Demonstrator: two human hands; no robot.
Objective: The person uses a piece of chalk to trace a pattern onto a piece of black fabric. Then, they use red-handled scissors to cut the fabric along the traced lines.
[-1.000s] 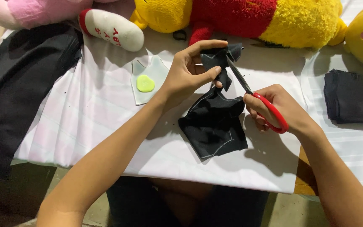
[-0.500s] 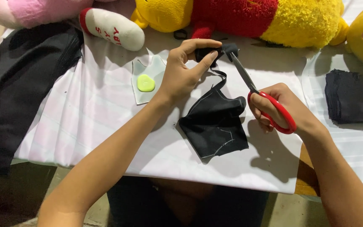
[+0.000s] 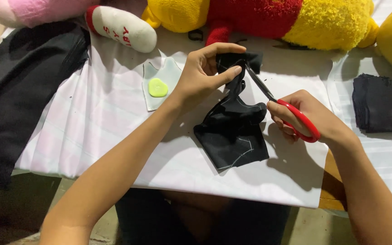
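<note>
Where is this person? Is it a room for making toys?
Probably a sewing or craft table at home. The right hand holds red scissors to black fabric that the left hand pinches. A white cloth covers the table, and plush toys lie along the back.

Table [image 3: 327,195] under white cloth [image 3: 114,136]; on it: plush toys [image 3: 259,18], black fabric pile [image 3: 23,90], folded dark cloth [image 3: 382,104], yellow-green chalk [image 3: 158,87].
</note>
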